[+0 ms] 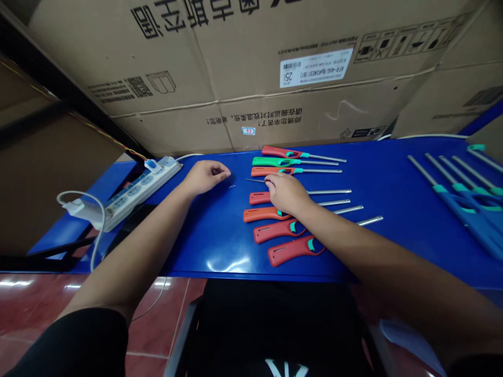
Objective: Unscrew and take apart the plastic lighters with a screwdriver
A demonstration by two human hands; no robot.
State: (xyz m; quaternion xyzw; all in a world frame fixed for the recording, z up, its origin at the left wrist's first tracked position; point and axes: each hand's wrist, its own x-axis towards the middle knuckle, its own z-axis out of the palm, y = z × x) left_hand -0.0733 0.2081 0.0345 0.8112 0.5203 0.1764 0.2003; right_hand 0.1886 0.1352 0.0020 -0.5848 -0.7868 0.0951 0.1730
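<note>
Near the back left of the blue table, my left hand (207,176) has its fingers pressed together; anything between them is too small to make out. A few tiny pale pieces (232,186) lie just right of it. My right hand (286,192) grips a thin pointed metal tool (255,180), its tip directed left. Around that hand lie several long-necked lighters in a column, among them a green lighter (267,162), an orange lighter (261,214) and a red lighter (288,251). My right hand and forearm cover parts of the lower ones.
A white power strip (137,191) with a cable stands at the left, beside a dark metal frame. Several blue lighters (467,207) lie at the right. A large cardboard box (236,63) rises behind the table (212,246). Below its front edge is a chair.
</note>
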